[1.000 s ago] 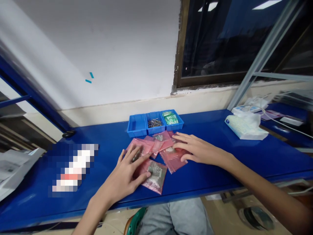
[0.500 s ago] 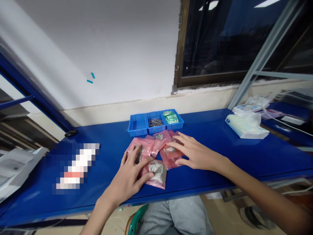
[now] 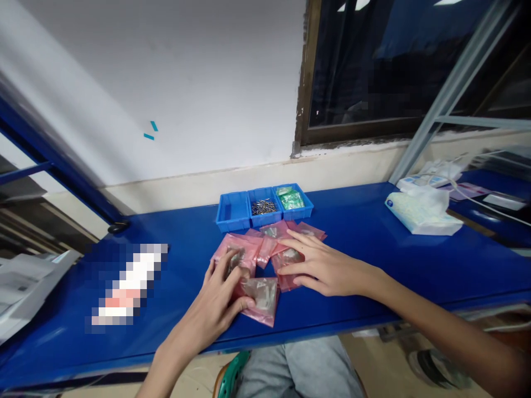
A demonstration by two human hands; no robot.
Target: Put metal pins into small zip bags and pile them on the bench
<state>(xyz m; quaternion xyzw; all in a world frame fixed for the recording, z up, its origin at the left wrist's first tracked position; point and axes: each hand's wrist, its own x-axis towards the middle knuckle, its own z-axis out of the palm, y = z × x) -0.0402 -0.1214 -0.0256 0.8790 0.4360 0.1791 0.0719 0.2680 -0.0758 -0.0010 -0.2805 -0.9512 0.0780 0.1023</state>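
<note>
Several pink plastic bags (image 3: 265, 301) with greyish contents lie in an overlapping cluster on the blue table (image 3: 344, 309). Spread over the left-hand bags is my left hand (image 3: 219, 296), its fingers bent and apart, the thumb on the front bag. My right hand (image 3: 317, 264) rests palm down on the right-hand bags (image 3: 286, 282), fingers stretched and spread. Parts of the bags under both hands are hidden. Just behind the cluster stand three joined blue bins: a left bin (image 3: 233, 210) with nothing visible inside, a middle one holding metal screws (image 3: 264, 207), and a right one holding green packets (image 3: 290, 199).
A tissue pack (image 3: 423, 213) lies at the right, near a metal rack post (image 3: 435, 110). On the left are a pixelated patch (image 3: 133, 284) and a white box with papers (image 3: 35, 287). A wall (image 3: 186, 83) and window bound the back.
My right hand has shifted left and slightly nearer over the bags. My left hand and the front bag have moved a little left and toward me.
</note>
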